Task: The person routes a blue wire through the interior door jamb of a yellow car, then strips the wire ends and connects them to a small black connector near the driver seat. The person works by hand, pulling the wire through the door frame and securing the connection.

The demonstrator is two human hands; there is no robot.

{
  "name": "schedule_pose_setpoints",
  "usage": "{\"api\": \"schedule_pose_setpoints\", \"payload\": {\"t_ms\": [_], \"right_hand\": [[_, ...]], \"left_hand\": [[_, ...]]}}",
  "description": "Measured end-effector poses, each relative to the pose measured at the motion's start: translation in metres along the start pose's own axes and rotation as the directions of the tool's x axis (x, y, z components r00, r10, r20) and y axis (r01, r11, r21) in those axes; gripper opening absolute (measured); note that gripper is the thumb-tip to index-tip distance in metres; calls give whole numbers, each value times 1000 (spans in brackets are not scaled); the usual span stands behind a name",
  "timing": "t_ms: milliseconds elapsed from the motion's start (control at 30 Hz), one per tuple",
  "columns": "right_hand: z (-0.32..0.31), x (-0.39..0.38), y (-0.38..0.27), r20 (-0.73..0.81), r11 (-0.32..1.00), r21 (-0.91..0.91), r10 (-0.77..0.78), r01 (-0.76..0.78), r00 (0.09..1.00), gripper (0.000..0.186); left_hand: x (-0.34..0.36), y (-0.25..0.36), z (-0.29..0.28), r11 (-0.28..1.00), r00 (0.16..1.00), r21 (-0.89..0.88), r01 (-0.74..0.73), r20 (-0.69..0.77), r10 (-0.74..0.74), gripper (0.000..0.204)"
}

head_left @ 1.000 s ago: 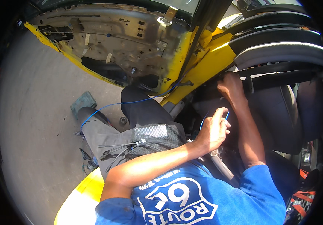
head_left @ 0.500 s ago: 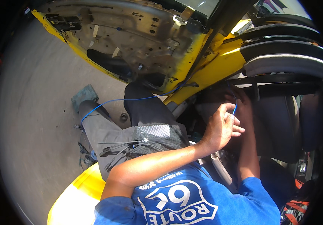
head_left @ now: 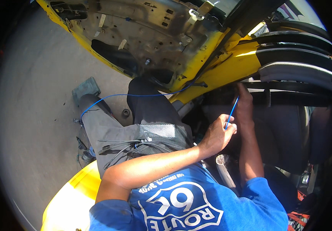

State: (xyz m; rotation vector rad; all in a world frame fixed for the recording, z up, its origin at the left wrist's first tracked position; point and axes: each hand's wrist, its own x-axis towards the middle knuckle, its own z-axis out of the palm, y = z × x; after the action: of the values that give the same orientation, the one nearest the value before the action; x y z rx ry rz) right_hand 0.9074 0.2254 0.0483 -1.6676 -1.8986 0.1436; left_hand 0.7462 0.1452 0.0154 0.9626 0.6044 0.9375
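My left hand [head_left: 221, 133] is closed on a thin blue cable [head_left: 233, 107], its fingers curled around it over my lap. Above and right of it, my right hand [head_left: 244, 102], partly shadowed, is closed near the upper end of that cable, just under a dark trim strip [head_left: 285, 85]; its fingertips are hard to make out. Another run of blue cable [head_left: 131, 95] crosses my legs. A bundle of grey and black wires [head_left: 119, 146] lies over a mesh pouch [head_left: 158, 131] at my waist.
An open yellow door [head_left: 146, 42] with bare inner metal spans the top, beside the yellow body frame [head_left: 212, 77]. Grey seats [head_left: 281, 138] are at right. A greenish pad [head_left: 85, 90] and small round part [head_left: 126, 112] lie on the concrete floor [head_left: 35, 115]. Yellow bodywork [head_left: 69, 196] is at lower left.
My left hand moved right, then back down-left, with the blue cable now stretched straighter toward my right hand. My right hand has shifted slightly right and down. The view has shifted slightly.
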Motion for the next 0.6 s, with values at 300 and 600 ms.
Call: {"api": "schedule_pose_setpoints", "payload": {"t_ms": [300,600], "right_hand": [[2,14,3,-140,975,-223,-38,6,989,22],[2,8,17,-350,985,-96,-171,146,921,14]], "left_hand": [[35,68,-44,783,916,506,-362,38,399,27],[57,133,-27,187,801,894,-407,251,543,26]]}}
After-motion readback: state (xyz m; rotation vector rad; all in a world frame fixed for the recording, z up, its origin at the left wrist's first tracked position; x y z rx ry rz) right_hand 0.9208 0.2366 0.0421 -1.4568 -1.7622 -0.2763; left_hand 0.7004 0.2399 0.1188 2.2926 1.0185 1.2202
